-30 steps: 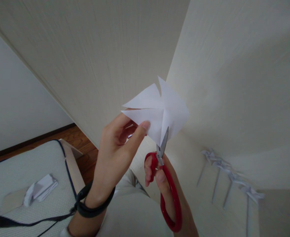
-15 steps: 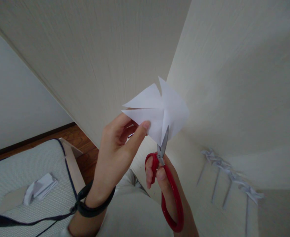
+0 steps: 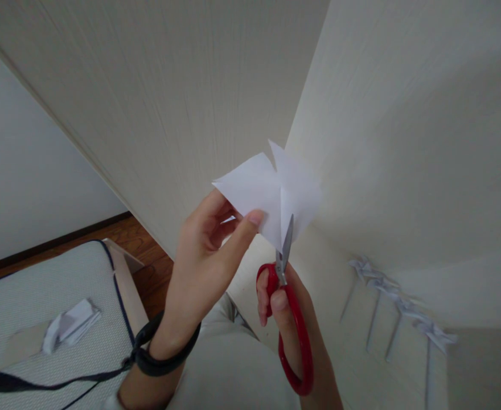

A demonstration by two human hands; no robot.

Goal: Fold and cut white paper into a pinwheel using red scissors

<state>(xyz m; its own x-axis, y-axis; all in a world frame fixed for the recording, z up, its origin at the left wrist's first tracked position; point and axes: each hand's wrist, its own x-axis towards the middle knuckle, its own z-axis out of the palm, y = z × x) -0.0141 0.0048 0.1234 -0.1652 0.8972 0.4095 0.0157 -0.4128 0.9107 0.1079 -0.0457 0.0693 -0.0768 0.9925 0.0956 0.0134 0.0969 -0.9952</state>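
Since a second ago I've tipped the paper pinwheel (image 3: pixel 271 193) flatter, my left hand (image 3: pixel 203 267) pinching its left corner while my right hand (image 3: pixel 288 319) grips the red scissors (image 3: pixel 291 319), blades pointing up into its lower edge.

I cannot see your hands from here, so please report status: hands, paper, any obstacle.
Left hand pinching white paper. Right hand gripping red scissors, blades in the paper's lower edge. Nothing blocking the cut.
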